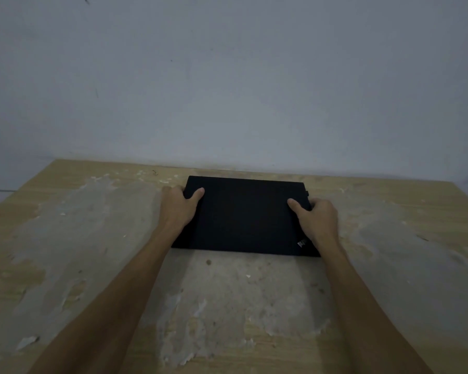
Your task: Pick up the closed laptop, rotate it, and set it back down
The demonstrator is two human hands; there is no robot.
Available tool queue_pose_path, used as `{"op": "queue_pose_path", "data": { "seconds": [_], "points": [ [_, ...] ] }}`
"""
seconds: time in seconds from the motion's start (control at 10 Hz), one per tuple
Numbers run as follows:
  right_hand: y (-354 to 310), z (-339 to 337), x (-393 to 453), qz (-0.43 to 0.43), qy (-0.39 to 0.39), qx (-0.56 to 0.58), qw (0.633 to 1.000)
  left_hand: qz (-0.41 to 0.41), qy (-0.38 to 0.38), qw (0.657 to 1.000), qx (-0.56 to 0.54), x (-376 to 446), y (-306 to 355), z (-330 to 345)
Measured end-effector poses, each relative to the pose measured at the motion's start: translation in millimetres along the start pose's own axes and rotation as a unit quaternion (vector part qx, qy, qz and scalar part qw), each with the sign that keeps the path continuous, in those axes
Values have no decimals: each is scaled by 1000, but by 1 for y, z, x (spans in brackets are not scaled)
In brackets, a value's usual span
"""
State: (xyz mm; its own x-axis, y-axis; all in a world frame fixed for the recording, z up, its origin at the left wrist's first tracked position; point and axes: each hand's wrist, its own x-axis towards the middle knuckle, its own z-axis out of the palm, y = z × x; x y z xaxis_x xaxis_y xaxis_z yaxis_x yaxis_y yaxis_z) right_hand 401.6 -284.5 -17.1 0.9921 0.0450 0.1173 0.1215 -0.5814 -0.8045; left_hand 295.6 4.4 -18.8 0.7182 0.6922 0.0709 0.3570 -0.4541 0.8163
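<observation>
A closed black laptop (245, 215) lies on the worn wooden table (92, 238), close to the wall, with a small logo at its near right corner. My left hand (177, 206) grips its left edge, thumb on the lid and fingers curled around the side. My right hand (316, 220) grips the right edge the same way, thumb on top. The fingers under the edges are hidden. Whether the laptop rests flat or is slightly raised, I cannot tell.
The table top has large patches of peeled, grey veneer (241, 292). A plain grey-blue wall (227, 90) rises right behind the table's far edge. The table's left corner falls away at the far left.
</observation>
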Motion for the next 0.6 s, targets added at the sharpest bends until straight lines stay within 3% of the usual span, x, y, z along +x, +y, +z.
{"op": "queue_pose_path", "data": {
  "seconds": [0.6],
  "points": [
    [-9, -8, -5, -23, -19, -66, 997, 29, -21, 999, 4, -20, -9, -9]
  ]
}}
